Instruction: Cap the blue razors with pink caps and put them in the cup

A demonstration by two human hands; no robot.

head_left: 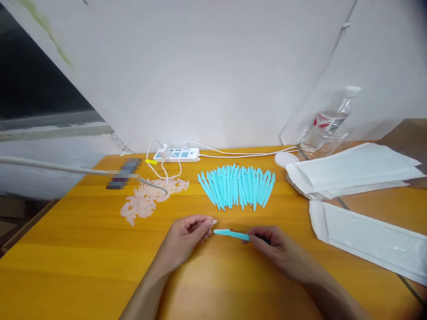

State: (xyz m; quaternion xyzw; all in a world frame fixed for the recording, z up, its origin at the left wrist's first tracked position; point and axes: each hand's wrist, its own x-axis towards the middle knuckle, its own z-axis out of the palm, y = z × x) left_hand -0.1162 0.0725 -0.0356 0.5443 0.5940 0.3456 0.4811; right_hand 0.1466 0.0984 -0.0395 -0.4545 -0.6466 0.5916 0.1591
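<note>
My right hand (268, 242) is closed on the handle of a turquoise razor-like stick (233, 234), whose blade end points left. Close to that tip, my left hand (191, 233) pinches a small translucent cap (214, 222) between thumb and fingers. Cap and stick look slightly apart. Beyond my hands a fanned row of turquoise sticks (236, 186) lies on the wooden table (83, 253). A loose pile of pale pink translucent caps (142, 202) is spread to the left of that row.
White padded envelopes (353, 171) lie at the right, one separate envelope (370, 235) nearer. Behind them stands a clear bottle (328, 124). A power strip (187, 154) with white cables sits by the wall. A grey cable (66, 168) crosses above the pixelated dark object (123, 174).
</note>
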